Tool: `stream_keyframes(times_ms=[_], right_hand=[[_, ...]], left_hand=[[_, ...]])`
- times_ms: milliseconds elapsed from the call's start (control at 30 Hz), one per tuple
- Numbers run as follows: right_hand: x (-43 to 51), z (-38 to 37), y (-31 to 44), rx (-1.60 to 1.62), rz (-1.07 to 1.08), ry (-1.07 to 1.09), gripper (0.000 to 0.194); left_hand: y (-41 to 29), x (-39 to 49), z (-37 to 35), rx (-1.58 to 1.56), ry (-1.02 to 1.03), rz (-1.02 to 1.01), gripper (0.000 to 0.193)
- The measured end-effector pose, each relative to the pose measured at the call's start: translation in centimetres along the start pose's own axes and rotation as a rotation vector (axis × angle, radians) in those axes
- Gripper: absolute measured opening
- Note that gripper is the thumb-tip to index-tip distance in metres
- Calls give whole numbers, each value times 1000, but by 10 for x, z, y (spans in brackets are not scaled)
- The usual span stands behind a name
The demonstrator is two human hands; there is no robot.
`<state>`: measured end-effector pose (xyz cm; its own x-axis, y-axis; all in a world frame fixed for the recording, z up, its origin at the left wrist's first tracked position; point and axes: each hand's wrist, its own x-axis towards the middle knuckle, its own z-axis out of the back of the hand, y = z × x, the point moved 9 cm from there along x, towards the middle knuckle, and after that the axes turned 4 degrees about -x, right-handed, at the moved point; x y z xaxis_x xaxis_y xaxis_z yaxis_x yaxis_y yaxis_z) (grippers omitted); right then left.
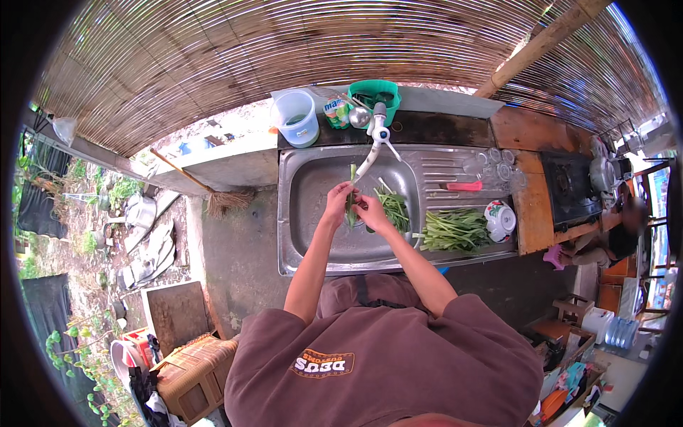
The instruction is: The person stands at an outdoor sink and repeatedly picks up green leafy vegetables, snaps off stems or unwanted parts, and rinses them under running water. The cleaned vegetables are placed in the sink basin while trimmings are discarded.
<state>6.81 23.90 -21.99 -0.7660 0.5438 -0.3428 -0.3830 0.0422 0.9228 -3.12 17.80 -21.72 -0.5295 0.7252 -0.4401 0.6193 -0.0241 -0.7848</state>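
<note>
Over the stainless steel sink (300, 213), my left hand (337, 202) holds a green leafy vegetable (350, 205) upright. The fingertips of my right hand (371, 211) pinch the same leaves from the other side. Just above my hands ends the pale spout of the faucet (368, 160); I cannot tell whether water runs from it. A loose bunch of leafy greens (394, 209) lies in the basin, right of my right hand. On the drainboard to the right rests a larger pile of leafy greens (453, 229), stalks pointing left.
Beside the pile sits a floral bowl (500, 221). Behind it are a red-handled utensil (464, 186) and several glasses (496, 164). A clear bucket (296, 120) and a green basket (392, 107) stand behind the sink. Farther right are a stove (568, 187) and a person (613, 243).
</note>
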Motion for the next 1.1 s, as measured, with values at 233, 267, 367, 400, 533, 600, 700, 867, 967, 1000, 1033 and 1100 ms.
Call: stream_keyframes(times_ms=[233,267,367,400,533,600,700,867,967,1000,1033,1100], right_hand=[[-56,115,132,-251,388,-460,30],[-69,129,159,-219,510,-537,30],[-74,140,209,-386,622,-502,31],[-74,137,216,-481,606,-490,25],[-66,118,217,-413,598,-446,23],[-59,97,216,-409,669,-316,28],[-41,87,193,70,535,-34,33],[-55,182,130,-408,546,-262,35],[-56,263,52,-627,249,-538,35],[-57,286,24,-726,86,-598,34],[-61,295,19,-888,181,-661,34],[-69,306,2,-1216,166,-730,34]], left_hand=[[1,-21,2,-290,-95,8,18],[-6,-27,2,-244,-69,-32,18],[-23,-47,2,-104,-38,-122,20],[-27,-52,4,-56,-57,-135,22],[-36,-69,9,22,-103,-195,25],[-30,-75,12,101,-163,-217,26],[-10,-75,8,101,-176,-160,26],[21,-62,-30,151,-60,-75,26],[29,-55,-59,276,-22,-86,27],[31,-53,-70,305,-9,-87,27],[35,-50,-80,329,-5,-76,26],[38,-42,-102,426,4,-122,26]])
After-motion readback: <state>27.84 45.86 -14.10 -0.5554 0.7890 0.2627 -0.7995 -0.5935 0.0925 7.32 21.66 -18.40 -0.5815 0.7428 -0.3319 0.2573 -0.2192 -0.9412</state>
